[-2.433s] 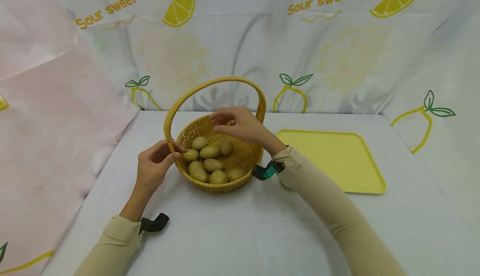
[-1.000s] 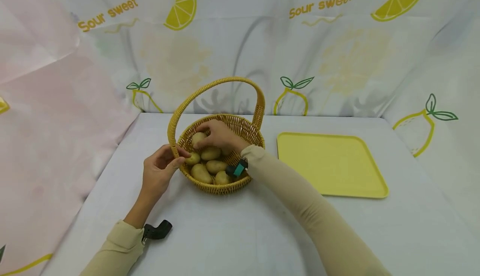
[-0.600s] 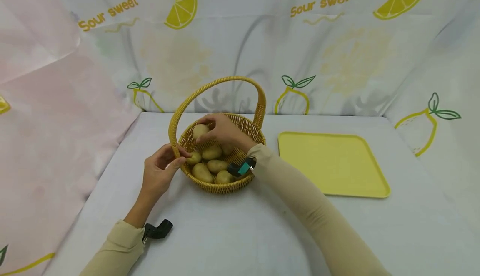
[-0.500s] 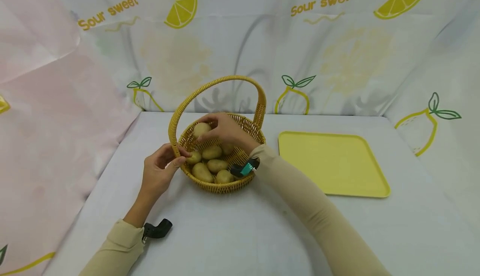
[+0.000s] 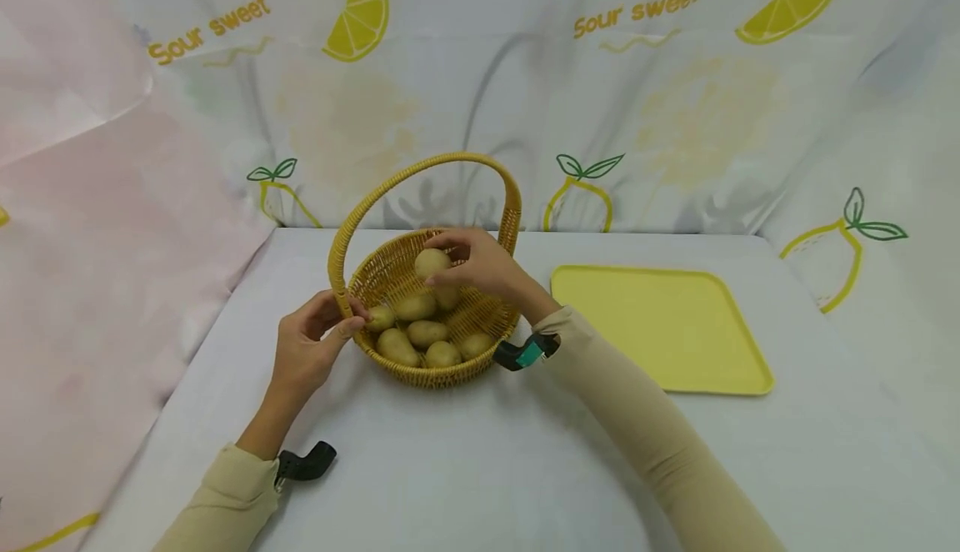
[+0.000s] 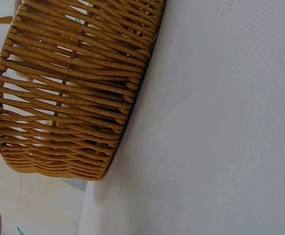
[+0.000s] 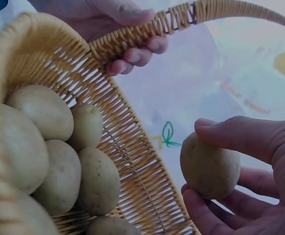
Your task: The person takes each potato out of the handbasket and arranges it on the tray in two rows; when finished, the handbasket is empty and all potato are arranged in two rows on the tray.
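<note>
A yellow wicker basket (image 5: pixel 438 379) with a tall arched handle (image 5: pixel 420 166) stands on the table, several potatoes (image 5: pixel 427 334) lying in it. My left hand (image 5: pixel 307 343) grips the foot of the handle on the left side; the right wrist view shows its thumb and fingers on either side of the woven band. In my right hand (image 5: pixel 487 268) a single potato (image 7: pixel 209 166) is pinched between thumb and fingers. This potato is up over the back of the basket, above the others. Only basket weave and a bit of the left hand show in the left wrist view.
To the right of the basket a flat yellow tray (image 5: pixel 660 327) lies on the white-covered table (image 5: pixel 450 469). A lemon-printed cloth (image 5: pixel 465 77) hangs behind the table, and a pinkish cloth (image 5: pixel 112 268) hangs at the left.
My right hand reached down into the basket, took hold of a potato at the back left, and has raised it and moved right. My left hand has stayed on the handle.
</note>
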The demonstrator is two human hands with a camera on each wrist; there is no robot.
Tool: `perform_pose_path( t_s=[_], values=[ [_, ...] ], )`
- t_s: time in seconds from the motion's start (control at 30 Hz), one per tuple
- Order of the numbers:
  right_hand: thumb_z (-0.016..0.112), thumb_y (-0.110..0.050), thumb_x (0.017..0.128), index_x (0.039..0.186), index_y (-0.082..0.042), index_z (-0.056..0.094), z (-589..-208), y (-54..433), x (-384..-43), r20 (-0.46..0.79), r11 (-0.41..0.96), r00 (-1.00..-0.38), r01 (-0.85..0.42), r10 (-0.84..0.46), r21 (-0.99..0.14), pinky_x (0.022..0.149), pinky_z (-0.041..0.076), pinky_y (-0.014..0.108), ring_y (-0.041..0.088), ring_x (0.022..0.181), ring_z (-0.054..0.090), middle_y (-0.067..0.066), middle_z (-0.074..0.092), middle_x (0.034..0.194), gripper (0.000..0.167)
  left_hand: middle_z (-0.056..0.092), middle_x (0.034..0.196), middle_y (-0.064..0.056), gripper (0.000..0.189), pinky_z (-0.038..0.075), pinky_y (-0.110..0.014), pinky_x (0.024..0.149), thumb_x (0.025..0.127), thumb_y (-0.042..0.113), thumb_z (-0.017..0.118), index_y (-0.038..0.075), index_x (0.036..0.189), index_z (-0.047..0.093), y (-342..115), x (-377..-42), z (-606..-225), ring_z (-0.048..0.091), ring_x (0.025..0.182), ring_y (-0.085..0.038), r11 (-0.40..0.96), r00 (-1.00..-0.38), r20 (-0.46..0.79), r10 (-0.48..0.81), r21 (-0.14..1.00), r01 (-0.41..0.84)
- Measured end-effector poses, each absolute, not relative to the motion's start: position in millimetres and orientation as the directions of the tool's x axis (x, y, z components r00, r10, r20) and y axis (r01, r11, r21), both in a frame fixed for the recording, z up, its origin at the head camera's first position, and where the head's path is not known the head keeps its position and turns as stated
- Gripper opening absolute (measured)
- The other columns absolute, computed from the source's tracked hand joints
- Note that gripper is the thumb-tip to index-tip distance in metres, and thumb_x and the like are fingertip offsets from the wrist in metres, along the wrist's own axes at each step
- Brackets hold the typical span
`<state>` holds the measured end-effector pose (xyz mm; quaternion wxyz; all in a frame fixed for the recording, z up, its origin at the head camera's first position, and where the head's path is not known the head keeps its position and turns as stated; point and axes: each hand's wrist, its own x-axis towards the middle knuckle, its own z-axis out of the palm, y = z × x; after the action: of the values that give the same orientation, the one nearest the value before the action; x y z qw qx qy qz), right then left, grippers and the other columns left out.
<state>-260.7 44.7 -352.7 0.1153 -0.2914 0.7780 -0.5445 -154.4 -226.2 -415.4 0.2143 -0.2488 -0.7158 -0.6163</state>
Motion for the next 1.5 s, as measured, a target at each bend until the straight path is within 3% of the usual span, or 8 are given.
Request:
perform_pose_path(
  t_s=[0.33, 0.5, 0.63, 0.93, 1.27, 1.5],
  values=[
    [0.088, -0.009, 0.084, 0.134, -0.003, 0.068, -354, 70, -244, 0.157, 0.192, -0.828, -0.302, -0.539, -0.934, 0.093, 0.056, 0.037, 0.022, 0.112, 0.067, 0.004, 0.066, 0.13, 0.055, 0.073, 0.103, -0.022, 0.029, 0.056, -0.027, 0.09, 0.088, -0.021, 0.069, -0.012, 0.116, 0.067, -225, -155, -421, 0.072, 0.099, -0.024, 0.089, -0.779, 0.625, 0.04, 0.775, 0.626],
    [0.086, -0.006, 0.085, 0.136, -0.001, 0.067, -352, 89, -239, 0.193, 0.155, -0.835, -0.312, -0.516, -0.937, 0.09, 0.058, 0.039, 0.025, 0.114, 0.067, 0.01, 0.063, 0.137, 0.054, 0.072, 0.106, -0.028, 0.041, 0.051, -0.028, 0.099, 0.081, -0.028, 0.07, -0.014, 0.12, 0.065, -220, -154, -420, 0.07, 0.105, -0.023, 0.147, -0.751, 0.658, 0.042, 0.74, 0.656],
    [0.085, -0.006, 0.086, 0.136, -0.004, 0.068, -353, 105, -235, 0.202, 0.17, -0.849, -0.319, -0.488, -0.932, 0.087, 0.059, 0.039, 0.025, 0.112, 0.068, 0.01, 0.063, 0.137, 0.053, 0.071, 0.105, -0.031, 0.04, 0.048, -0.027, 0.103, 0.079, -0.027, 0.071, -0.016, 0.117, 0.064, -214, -149, -411, 0.07, 0.106, -0.019, 0.213, -0.761, 0.646, 0.062, 0.736, 0.642],
    [0.086, -0.003, 0.084, 0.133, 0.002, 0.067, -354, 136, -224, 0.216, 0.191, -0.878, -0.322, -0.427, -0.927, 0.091, 0.058, 0.037, 0.028, 0.109, 0.067, 0.012, 0.067, 0.129, 0.053, 0.075, 0.109, -0.019, 0.039, 0.046, -0.03, 0.108, 0.082, -0.021, 0.075, -0.005, 0.117, 0.068, -222, -156, -425, 0.068, 0.112, -0.018, 0.275, -0.78, 0.623, 0.065, 0.74, 0.614],
    [0.085, -0.002, 0.085, 0.135, 0.0, 0.066, -360, 165, -218, 0.178, 0.2, -0.919, -0.26, -0.352, -0.945, 0.089, 0.059, 0.033, 0.029, 0.108, 0.067, 0.013, 0.065, 0.13, 0.053, 0.077, 0.108, -0.007, 0.035, 0.047, -0.032, 0.107, 0.082, -0.008, 0.082, 0.005, 0.114, 0.073, -227, -161, -436, 0.067, 0.115, -0.035, 0.37, -0.733, 0.677, 0.066, 0.665, 0.649],
    [0.086, -0.008, 0.086, 0.137, 0.0, 0.065, -367, 183, -217, 0.148, 0.269, -0.943, -0.232, -0.3, -0.935, 0.085, 0.058, 0.03, 0.03, 0.113, 0.066, 0.014, 0.065, 0.131, 0.056, 0.075, 0.105, -0.023, 0.029, 0.043, -0.033, 0.112, 0.075, -0.019, 0.08, -0.009, 0.101, 0.073, -213, -149, -421, 0.058, 0.124, -0.048, 0.363, -0.698, 0.716, -0.011, 0.654, 0.664]
  ],
)
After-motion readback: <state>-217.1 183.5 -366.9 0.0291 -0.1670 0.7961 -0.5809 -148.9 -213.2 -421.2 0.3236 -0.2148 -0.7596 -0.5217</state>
